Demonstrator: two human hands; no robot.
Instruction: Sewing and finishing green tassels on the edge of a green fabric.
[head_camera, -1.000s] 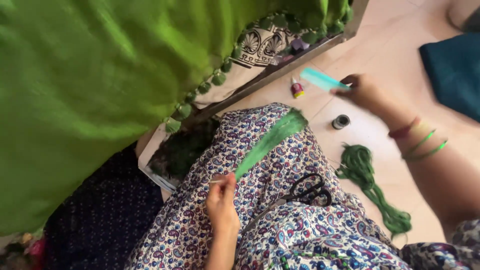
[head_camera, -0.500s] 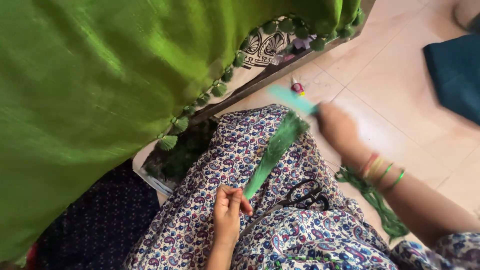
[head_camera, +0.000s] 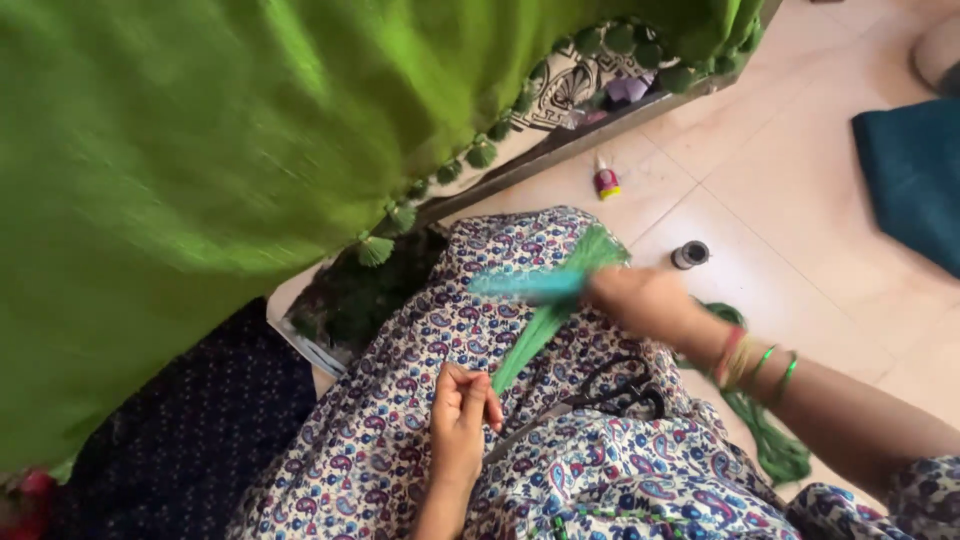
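The left hand (head_camera: 462, 412) rests on the lap, its fingers pressed together and pinching the lower end of a bundle of green threads (head_camera: 545, 318). The bundle runs from that pinch up and to the right across the patterned paisley cloth (head_camera: 400, 440) that covers the person's knees, and it fans out wider at its upper end. The right hand (head_camera: 640, 298), blurred by motion, is closed around a flat turquoise comb (head_camera: 525, 285) that lies crosswise over the middle of the thread bundle; exactly how the fingers sit on the handle cannot be told through the blur. Green, pink and gold bangles (head_camera: 752, 362) circle the right wrist. Just below the right forearm a pair of black-handled scissors (head_camera: 622, 396) lies on the lap, and beside the knee a loose hank of darker green yarn (head_camera: 765, 440) trails over the pale tiled floor (head_camera: 800, 230). Further out on the tiles stand a small dark thread spool (head_camera: 690, 254) and, near it, a small red and white bottle (head_camera: 606, 183). A large bright green cloth (head_camera: 200, 170) fills the upper left of the view, its edge hung with a row of green tassels (head_camera: 480, 155). A dark teal cushion (head_camera: 915, 180) lies at the right edge.
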